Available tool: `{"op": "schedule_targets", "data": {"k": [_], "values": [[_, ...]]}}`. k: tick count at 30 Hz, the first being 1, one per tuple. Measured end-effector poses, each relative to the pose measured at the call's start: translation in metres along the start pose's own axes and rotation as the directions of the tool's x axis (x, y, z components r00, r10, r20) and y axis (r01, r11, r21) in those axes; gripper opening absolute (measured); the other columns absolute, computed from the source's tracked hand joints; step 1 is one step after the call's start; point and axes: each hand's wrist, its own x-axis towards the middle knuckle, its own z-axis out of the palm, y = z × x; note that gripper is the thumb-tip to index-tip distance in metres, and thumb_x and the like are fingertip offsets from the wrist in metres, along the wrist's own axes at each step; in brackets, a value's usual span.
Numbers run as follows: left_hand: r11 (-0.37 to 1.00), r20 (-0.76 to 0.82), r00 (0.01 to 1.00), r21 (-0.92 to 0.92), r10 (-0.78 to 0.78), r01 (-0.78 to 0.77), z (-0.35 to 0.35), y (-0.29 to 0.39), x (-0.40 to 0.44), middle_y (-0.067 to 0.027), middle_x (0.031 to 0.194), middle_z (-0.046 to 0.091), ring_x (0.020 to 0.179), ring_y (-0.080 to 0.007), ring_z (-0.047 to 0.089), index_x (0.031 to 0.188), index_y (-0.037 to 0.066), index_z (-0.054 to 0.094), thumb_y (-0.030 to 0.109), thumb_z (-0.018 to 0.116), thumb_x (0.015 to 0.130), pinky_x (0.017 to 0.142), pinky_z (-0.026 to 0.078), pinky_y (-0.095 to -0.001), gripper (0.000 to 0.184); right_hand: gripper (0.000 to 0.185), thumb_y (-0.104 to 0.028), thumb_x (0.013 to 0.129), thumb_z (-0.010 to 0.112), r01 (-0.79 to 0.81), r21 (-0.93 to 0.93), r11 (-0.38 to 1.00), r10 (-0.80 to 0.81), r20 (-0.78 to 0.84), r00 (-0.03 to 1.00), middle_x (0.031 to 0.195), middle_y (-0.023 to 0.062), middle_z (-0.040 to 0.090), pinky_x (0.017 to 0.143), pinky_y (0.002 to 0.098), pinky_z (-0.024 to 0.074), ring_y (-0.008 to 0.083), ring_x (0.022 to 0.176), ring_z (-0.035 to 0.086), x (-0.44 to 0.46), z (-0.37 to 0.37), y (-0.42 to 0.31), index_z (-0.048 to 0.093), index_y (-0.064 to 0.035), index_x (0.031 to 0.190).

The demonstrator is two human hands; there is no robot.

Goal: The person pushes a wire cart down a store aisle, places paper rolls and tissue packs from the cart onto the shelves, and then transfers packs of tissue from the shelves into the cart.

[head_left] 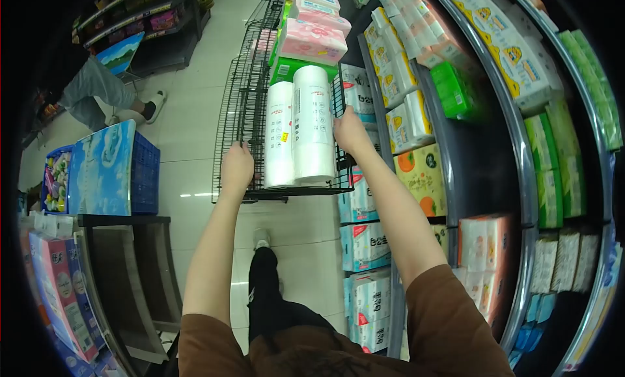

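Both hands are at a black wire basket point(228, 126). My left hand point(237, 165) is closed on its wire at the near left. My right hand point(349, 130) has its fingers wrapped round the wire on the right side. Two white wrapped rolls, one on the left point(280, 133) and one on the right point(313, 123), lie side by side in the basket between my hands. Beyond them are pink tissue packs point(314, 41) and a green pack point(286, 70).
Shelves of tissue packs point(416, 175) line the right side. Tiled floor point(195, 117) shows on the left, with a person's legs point(107, 94), a blue crate point(145, 175) and a dark stand point(124, 222). Boxed packs point(65, 279) stand at the lower left.
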Motion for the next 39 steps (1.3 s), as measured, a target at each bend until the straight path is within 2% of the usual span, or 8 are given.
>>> {"op": "schedule_targets", "data": {"k": [3, 10, 25, 27, 29, 31, 33, 39], "values": [[0.995, 0.061, 0.996, -0.063, -0.069, 0.073, 0.022, 0.008, 0.03, -0.0306, 0.096, 0.067, 0.095, -0.0469, 0.064, 0.106, -0.006, 0.062, 0.028, 0.042, 0.102, 0.087, 0.049, -0.0545, 0.04, 0.038, -0.01, 0.091, 0.049, 0.021, 0.023, 1.0, -0.021, 0.001, 1.0, 0.11, 0.0359, 0.062, 0.092, 0.0532, 0.0484, 0.0493, 0.104, 0.061, 0.03, -0.011, 0.008, 0.043, 0.0089, 0.123], [0.974, 0.061, 0.997, -0.219, -0.037, 0.049, 0.038, 0.036, 0.062, -0.0254, 0.079, 0.066, 0.057, -0.034, 0.068, 0.097, -0.009, 0.057, 0.023, 0.042, 0.104, 0.055, 0.057, -0.0421, 0.036, 0.049, -0.013, 0.093, 0.052, -0.009, 0.054, 0.999, 0.007, 0.036, 0.999, 0.122, 0.0358, 0.056, 0.1, 0.0505, 0.0449, 0.0476, 0.116, 0.056, 0.078, -0.024, 0.017, 0.038, 0.0097, 0.134], [0.837, 0.27, 0.962, -0.513, -0.051, 0.188, 0.041, 0.019, 0.073, -0.0147, 0.095, 0.063, 0.07, -0.018, 0.064, 0.113, -0.003, 0.053, 0.03, 0.042, 0.106, 0.051, 0.056, -0.0276, 0.036, 0.048, -0.016, 0.093, 0.057, 0.009, -0.005, 1.0, -0.009, -0.029, 1.0, 0.117, 0.034, 0.06, 0.095, 0.0501, 0.0476, 0.0472, 0.11, 0.059, 0.082, -0.017, 0.011, 0.04, 0.0092, 0.13], [0.863, 0.319, 0.946, -0.461, -0.058, 0.208, 0.041, 0.014, 0.077, -0.0187, 0.098, 0.064, 0.078, -0.0276, 0.066, 0.124, -0.005, 0.051, 0.031, 0.044, 0.105, 0.066, 0.059, -0.0371, 0.041, 0.048, -0.016, 0.093, 0.057, 0.012, 0.003, 1.0, -0.012, -0.04, 0.999, 0.115, 0.0335, 0.061, 0.095, 0.05, 0.0481, 0.0467, 0.11, 0.059, 0.085, -0.014, 0.016, 0.041, 0.009, 0.13], [0.987, 0.36, 0.926, -0.146, 0.111, -0.061, 0.054, -0.025, 0.117, -0.0266, 0.116, 0.062, 0.103, -0.0398, 0.062, 0.135, -0.007, 0.045, 0.026, 0.046, 0.103, 0.095, 0.05, -0.0467, 0.045, 0.042, -0.013, 0.091, 0.057, -0.014, 0.057, 0.998, 0.014, -0.005, 1.0, 0.113, 0.0323, 0.062, 0.09, 0.0496, 0.0499, 0.0448, 0.106, 0.062, 0.092, -0.01, 0.024, 0.045, 0.0078, 0.125], [0.946, 0.067, 0.951, 0.103, 0.301, -0.307, 0.038, -0.003, 0.13, -0.0313, 0.136, 0.05, 0.126, -0.0455, 0.048, 0.141, -0.008, 0.04, 0.02, 0.049, 0.101, 0.113, 0.031, -0.047, 0.049, 0.032, -0.01, 0.089, 0.052, 0.038, 0.025, 0.999, -0.036, -0.083, 0.996, 0.104, 0.0302, 0.065, 0.085, 0.0506, 0.0517, 0.0443, 0.098, 0.065, 0.099, 0.006, 0.039, 0.05, 0.0041, 0.118], [0.85, -0.151, 0.836, 0.101, 0.527, -0.518, 0.065, -0.014, 0.185, -0.0303, 0.147, 0.04, 0.134, -0.0426, 0.042, 0.145, -0.006, 0.035, 0.015, 0.049, 0.099, 0.114, 0.031, -0.0435, 0.053, 0.029, -0.008, 0.09, 0.048, -0.04, 0.082, 0.996, 0.045, -0.062, 0.997, 0.108, 0.0286, 0.064, 0.086, 0.0492, 0.0526, 0.0429, 0.1, 0.064, 0.078, -0.015, 0.02, 0.051, 0.006, 0.115], [0.883, -0.036, 0.891, -0.12, 0.453, -0.454, 0.086, -0.009, 0.19, -0.0282, 0.146, 0.042, 0.128, -0.0362, 0.052, 0.151, -0.004, 0.025, 0.001, 0.039, 0.097, 0.109, 0.039, -0.0402, 0.056, 0.06, -0.006, 0.088, 0.056, -0.112, -0.025, 0.993, 0.112, -0.005, 0.994, 0.134, 0.018, 0.057, 0.089, 0.0431, 0.0555, 0.0326, 0.112, 0.065, 0.077, -0.006, 0.021, 0.037, 0.002, 0.144]]}}
